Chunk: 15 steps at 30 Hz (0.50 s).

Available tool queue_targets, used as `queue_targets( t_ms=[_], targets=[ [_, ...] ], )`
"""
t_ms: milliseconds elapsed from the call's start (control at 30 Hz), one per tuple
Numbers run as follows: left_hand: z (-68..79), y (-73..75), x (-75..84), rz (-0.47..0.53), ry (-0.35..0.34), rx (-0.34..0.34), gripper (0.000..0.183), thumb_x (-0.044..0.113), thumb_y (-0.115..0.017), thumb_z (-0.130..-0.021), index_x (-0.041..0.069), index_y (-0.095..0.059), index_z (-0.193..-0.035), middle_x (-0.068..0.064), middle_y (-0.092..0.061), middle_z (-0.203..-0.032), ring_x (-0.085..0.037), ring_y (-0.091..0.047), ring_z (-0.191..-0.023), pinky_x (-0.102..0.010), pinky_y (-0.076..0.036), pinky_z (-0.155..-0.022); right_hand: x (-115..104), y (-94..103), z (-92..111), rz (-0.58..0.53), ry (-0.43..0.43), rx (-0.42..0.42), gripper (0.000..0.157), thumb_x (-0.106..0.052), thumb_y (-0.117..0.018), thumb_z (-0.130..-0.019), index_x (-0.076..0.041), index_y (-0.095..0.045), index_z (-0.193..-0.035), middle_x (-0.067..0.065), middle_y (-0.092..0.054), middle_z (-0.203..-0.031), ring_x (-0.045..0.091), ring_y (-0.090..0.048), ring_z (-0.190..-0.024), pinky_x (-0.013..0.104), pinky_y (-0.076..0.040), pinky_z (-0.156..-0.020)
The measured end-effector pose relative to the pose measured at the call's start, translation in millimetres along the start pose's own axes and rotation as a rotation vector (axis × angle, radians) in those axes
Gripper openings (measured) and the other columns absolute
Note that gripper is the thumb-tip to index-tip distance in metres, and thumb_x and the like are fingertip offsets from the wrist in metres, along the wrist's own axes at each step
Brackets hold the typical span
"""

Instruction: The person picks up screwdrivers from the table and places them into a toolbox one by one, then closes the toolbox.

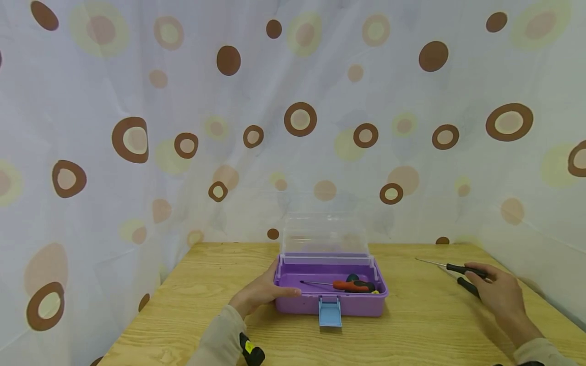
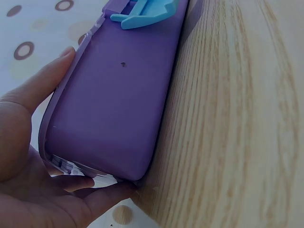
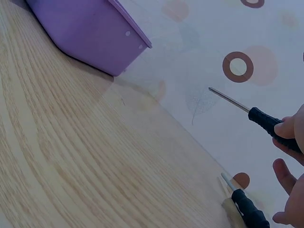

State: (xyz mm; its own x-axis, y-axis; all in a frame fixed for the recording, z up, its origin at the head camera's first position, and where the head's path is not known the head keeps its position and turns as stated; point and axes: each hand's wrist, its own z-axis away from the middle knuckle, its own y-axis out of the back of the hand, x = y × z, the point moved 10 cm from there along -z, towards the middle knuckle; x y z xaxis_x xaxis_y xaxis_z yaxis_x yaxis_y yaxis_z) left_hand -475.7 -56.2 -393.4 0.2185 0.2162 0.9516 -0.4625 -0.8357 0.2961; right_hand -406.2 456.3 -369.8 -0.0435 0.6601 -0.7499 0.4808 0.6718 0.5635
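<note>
Spotted cloth (image 1: pixel 320 76) hangs behind the desk (image 1: pixel 220 274). Fingers of the left hand (image 1: pixel 263 292) grip a purple box (image 1: pixel 299 305); the right hand (image 1: pixel 502 295) pinches a black screwdriver (image 1: pixel 456 269) near another screwdriver (image 1: pixel 468 287).

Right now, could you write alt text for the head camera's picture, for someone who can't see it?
A person's right hand holds a black-handled screwdriver over a wooden table, a second black handle near it, while the left hand grips an open purple box. Inside lies a red-handled screwdriver; the clear lid is raised.

Pale curtain (image 1: pixel 256 91) with brown, peach and yellow circles and rings, light wood-grain table (image 1: pixel 220 284), soft light
</note>
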Motion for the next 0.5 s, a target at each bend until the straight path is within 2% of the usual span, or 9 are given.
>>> queue_targets(
  t_ms=[67, 133, 200, 233, 300, 333, 367, 433, 500],
  targets=[
    [0.1, 0.1, 0.3, 0.003, -0.004, -0.001, 0.118, 0.026, -0.085, -0.088, 0.017, 0.003, -0.167, -0.020, -0.029, -0.163, -0.040, -0.039, -0.141, -0.060, -0.024, -0.118, -3, -3.7, 0, -0.068, 0.002, -0.032, 0.053, -0.039, -0.059, -0.107, 0.003, -0.060, -0.139, 0.038, -0.046, -0.145, 0.062, -0.042, -0.128, 0.069, -0.043, -0.091],
    [0.1, 0.4, 0.5, 0.003, -0.006, 0.000, 0.117, 0.025, -0.085, -0.088, 0.016, 0.002, -0.167, -0.020, -0.030, -0.163, -0.040, -0.039, -0.141, -0.060, -0.024, -0.118, -6, -7.2, 0, -0.136, 0.004, -0.056, 0.054, -0.040, -0.061, -0.105, 0.001, -0.061, -0.139, 0.031, -0.052, -0.144, 0.062, -0.036, -0.132, 0.074, -0.038, -0.096],
    [-0.1, 0.2, 1.0, 0.005, -0.009, -0.004, 0.117, 0.025, -0.085, -0.088, 0.016, 0.002, -0.167, -0.020, -0.030, -0.162, -0.040, -0.039, -0.141, -0.060, -0.024, -0.118, -9, -11.0, -1, -0.186, 0.002, -0.072, 0.052, -0.042, -0.063, -0.104, -0.004, -0.064, -0.139, 0.012, -0.064, -0.134, 0.058, -0.035, -0.133, 0.074, -0.036, -0.099],
    [-0.2, -0.1, 1.2, 0.007, -0.009, -0.006, 0.117, 0.025, -0.085, -0.088, 0.016, 0.002, -0.166, -0.020, -0.030, -0.162, -0.040, -0.039, -0.141, -0.060, -0.024, -0.118, -9, -12.5, -2, -0.199, -0.004, -0.074, 0.051, -0.043, -0.064, -0.103, -0.007, -0.066, -0.138, -0.001, -0.067, -0.128, 0.053, -0.038, -0.133, 0.068, -0.039, -0.101],
    [-0.4, -0.3, 1.1, 0.011, -0.007, -0.010, 0.117, 0.025, -0.085, -0.088, 0.016, 0.001, -0.166, -0.020, -0.030, -0.162, -0.040, -0.039, -0.141, -0.060, -0.023, -0.118, -11, -16.8, -4, -0.217, -0.011, -0.082, 0.048, -0.046, -0.066, -0.101, -0.013, -0.069, -0.137, -0.023, -0.062, -0.114, 0.041, -0.045, -0.128, 0.058, -0.046, -0.100],
    [-0.6, -0.4, 0.9, 0.010, -0.006, -0.012, 0.117, 0.025, -0.085, -0.088, 0.015, 0.001, -0.166, -0.021, -0.031, -0.162, -0.040, -0.040, -0.141, -0.059, -0.024, -0.118, -12, -19.4, -4, -0.220, -0.013, -0.090, 0.048, -0.046, -0.066, -0.101, -0.015, -0.069, -0.137, -0.029, -0.059, -0.110, 0.036, -0.046, -0.125, 0.053, -0.048, -0.097],
    [-0.8, -0.5, 0.6, 0.011, -0.006, -0.014, 0.117, 0.025, -0.085, -0.088, 0.015, 0.002, -0.166, -0.021, -0.031, -0.161, -0.040, -0.040, -0.140, -0.059, -0.024, -0.118, -13, -22.1, -5, -0.226, -0.016, -0.098, 0.047, -0.047, -0.066, -0.101, -0.017, -0.069, -0.136, -0.031, -0.056, -0.108, 0.033, -0.047, -0.124, 0.049, -0.050, -0.095],
    [-1.1, -0.2, -0.2, 0.013, -0.004, -0.013, 0.117, 0.024, -0.084, -0.088, 0.015, 0.002, -0.166, -0.021, -0.032, -0.161, -0.040, -0.041, -0.140, -0.059, -0.025, -0.118, -17, -27.3, -6, -0.231, -0.018, -0.119, 0.049, -0.048, -0.066, -0.100, -0.016, -0.068, -0.138, -0.025, -0.058, -0.114, 0.033, -0.046, -0.126, 0.046, -0.050, -0.093],
    [-1.4, 0.5, -1.1, 0.010, -0.002, -0.010, 0.117, 0.024, -0.084, -0.088, 0.015, 0.002, -0.166, -0.021, -0.033, -0.160, -0.039, -0.041, -0.139, -0.059, -0.025, -0.118, -23, -32.2, -6, -0.243, -0.012, -0.142, 0.053, -0.049, -0.064, -0.101, -0.014, -0.065, -0.141, -0.015, -0.059, -0.122, 0.039, -0.043, -0.130, 0.052, -0.048, -0.094]
  ],
)
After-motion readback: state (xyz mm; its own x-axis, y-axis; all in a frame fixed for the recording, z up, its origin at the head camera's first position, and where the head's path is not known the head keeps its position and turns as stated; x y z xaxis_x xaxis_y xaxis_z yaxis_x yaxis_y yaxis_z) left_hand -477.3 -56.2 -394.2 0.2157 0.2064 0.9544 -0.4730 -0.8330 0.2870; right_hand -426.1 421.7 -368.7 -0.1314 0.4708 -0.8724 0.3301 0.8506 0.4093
